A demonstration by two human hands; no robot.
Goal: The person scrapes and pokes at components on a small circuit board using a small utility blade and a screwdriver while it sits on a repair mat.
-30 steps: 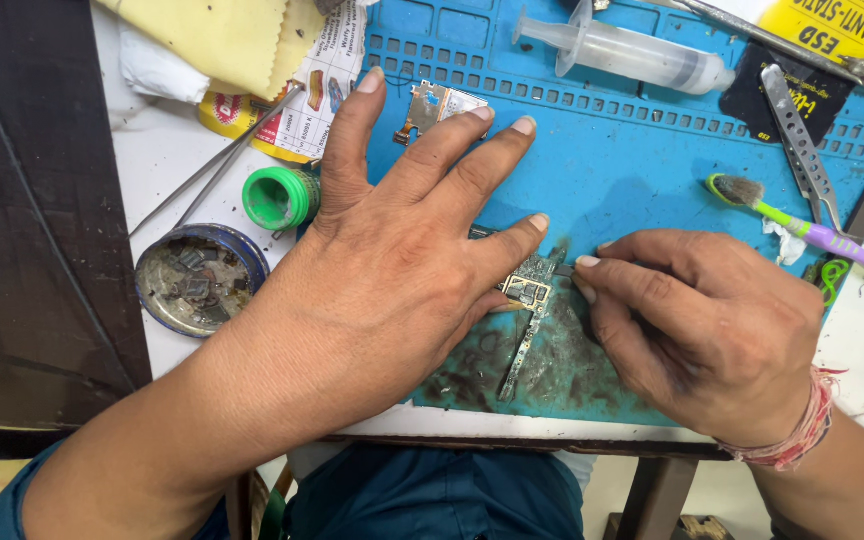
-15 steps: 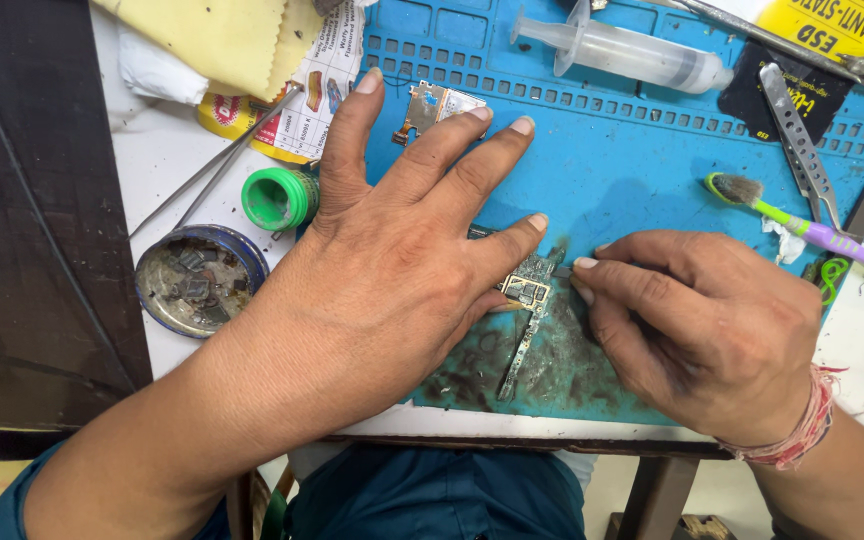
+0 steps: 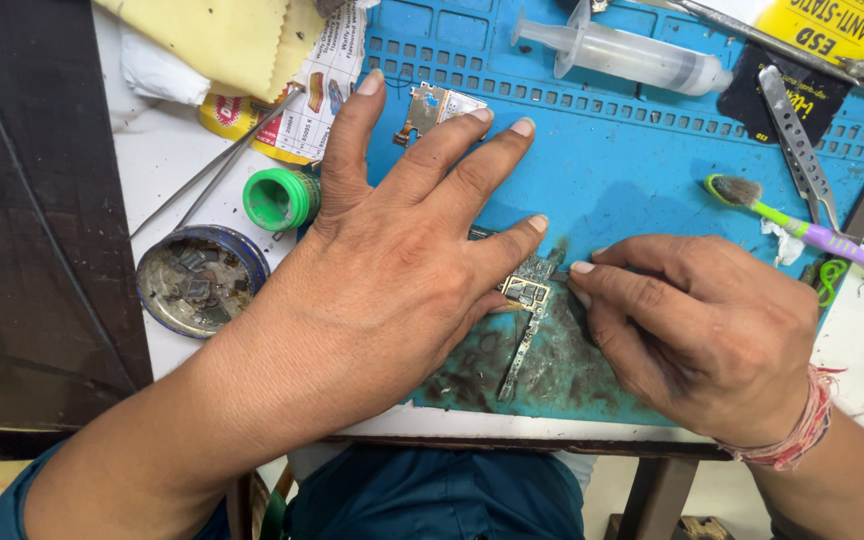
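A small circuit board (image 3: 527,292), thin and narrow with gold-edged metal squares, lies on the near part of a blue rubber mat (image 3: 642,190) whose surface there is smeared with dark grime. The left hand (image 3: 392,270) lies flat with fingers spread wide, its little finger and thumb pinning the board's left end. The right hand (image 3: 702,330) is curled narrow, fingertips pinched at the board's right end; whether it grips a tool I cannot tell. Farther out lie a bristled toothbrush (image 3: 802,228) with a green and purple handle, steel tweezers (image 3: 797,145), a clear plastic syringe (image 3: 632,55), a green cap (image 3: 280,198) and a round, dirty tin (image 3: 200,280) on the white desk (image 3: 167,150).
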